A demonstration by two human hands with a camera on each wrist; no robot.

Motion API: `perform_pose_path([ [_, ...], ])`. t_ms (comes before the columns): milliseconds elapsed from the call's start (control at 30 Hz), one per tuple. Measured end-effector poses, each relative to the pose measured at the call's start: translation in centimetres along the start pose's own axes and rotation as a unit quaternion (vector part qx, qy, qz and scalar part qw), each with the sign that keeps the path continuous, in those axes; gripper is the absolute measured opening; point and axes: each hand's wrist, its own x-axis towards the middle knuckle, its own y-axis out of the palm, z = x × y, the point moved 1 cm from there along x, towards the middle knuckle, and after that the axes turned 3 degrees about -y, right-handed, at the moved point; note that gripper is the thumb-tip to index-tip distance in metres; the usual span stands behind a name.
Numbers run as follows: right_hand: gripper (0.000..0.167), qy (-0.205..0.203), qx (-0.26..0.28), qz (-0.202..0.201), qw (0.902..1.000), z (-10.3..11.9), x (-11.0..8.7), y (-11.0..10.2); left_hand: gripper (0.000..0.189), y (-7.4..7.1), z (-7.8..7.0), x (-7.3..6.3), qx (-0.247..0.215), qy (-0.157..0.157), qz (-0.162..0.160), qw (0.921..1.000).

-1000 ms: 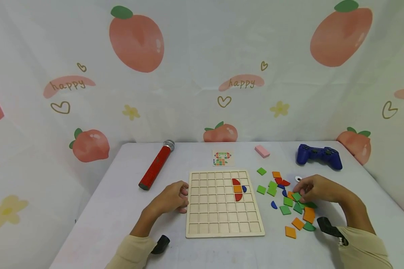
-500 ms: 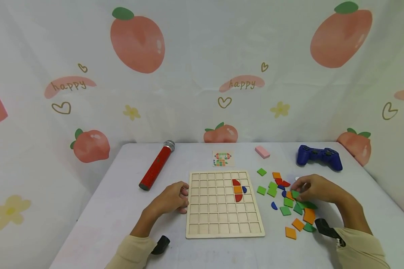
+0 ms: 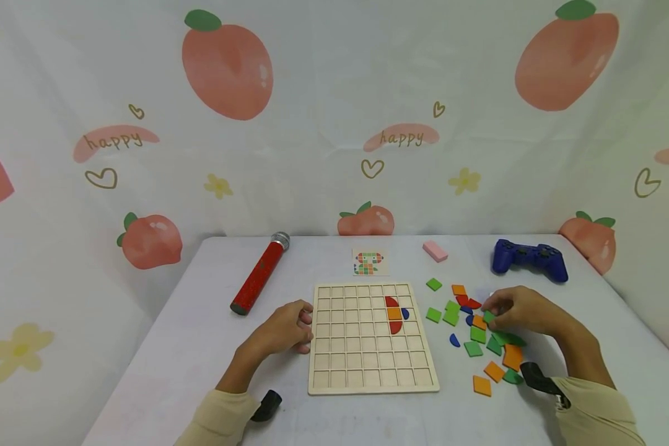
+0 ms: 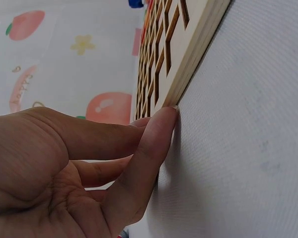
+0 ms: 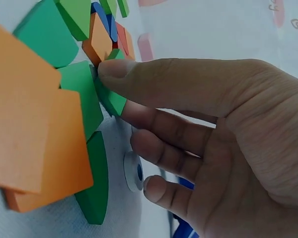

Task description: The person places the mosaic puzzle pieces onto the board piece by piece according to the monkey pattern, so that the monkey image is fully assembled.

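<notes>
My left hand [image 3: 283,327] rests beside the wooden grid board [image 3: 362,376], fingertips touching its left edge. In the left wrist view, a fingertip [image 4: 161,126] presses against the side of the board [image 4: 193,54]. Over the loose tiles on the right, my right hand [image 3: 526,311] pinches a green tile [image 5: 111,96] between thumb and fingers; the index fingertip is mostly hidden. Set in the grid's upper right are two red pieces [image 3: 392,301], an orange square [image 3: 394,313] and a blue half-round [image 3: 405,313]. A green quarter-round [image 5: 94,181] lies under the hand near a white eye piece [image 5: 133,171].
A small pattern card [image 3: 370,262] lies behind the board. Right of it are a pink block [image 3: 435,251] and a blue game controller [image 3: 528,259]. A red microphone [image 3: 259,275] lies at left. Orange squares [image 3: 482,385] and green squares [image 3: 433,314] are scattered right of the board.
My right hand has shifted slightly left and back, with the green tile at its fingertips. It now covers most of the eye piece. My left hand stays at the board's edge.
</notes>
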Motion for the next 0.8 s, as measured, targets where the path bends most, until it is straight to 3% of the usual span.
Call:
perform_pose_path([
  [800, 0.042, 0.018, -0.016, -0.007, 0.9997, 0.17, 0.04, -0.15, 0.05, 0.05, 0.2, 0.12, 0.006, 0.006, -0.002, 1.0],
])
